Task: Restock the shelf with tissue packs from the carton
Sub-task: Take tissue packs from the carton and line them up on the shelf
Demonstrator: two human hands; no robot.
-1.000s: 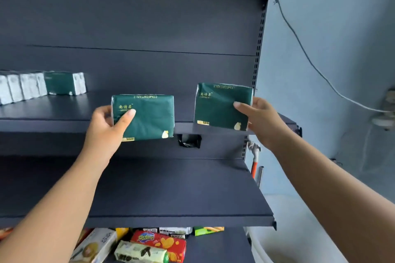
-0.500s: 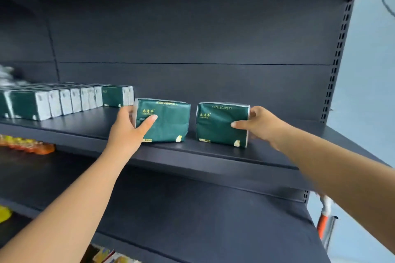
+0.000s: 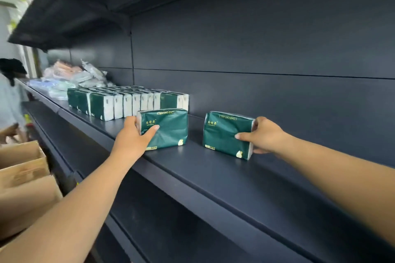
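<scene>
Left hand (image 3: 133, 137) and right hand (image 3: 265, 134) each grip one soft, dented green plastic-wrapped tissue pack (image 3: 165, 128) (image 3: 227, 133) by its end; light, squashable, judged easiest held there.

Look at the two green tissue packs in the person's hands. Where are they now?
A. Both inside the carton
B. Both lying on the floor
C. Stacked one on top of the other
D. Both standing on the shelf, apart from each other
D: the left pack, held by the left hand, and the right pack, held by the right hand, both stand on the shelf with bare shelf showing between them.
</scene>
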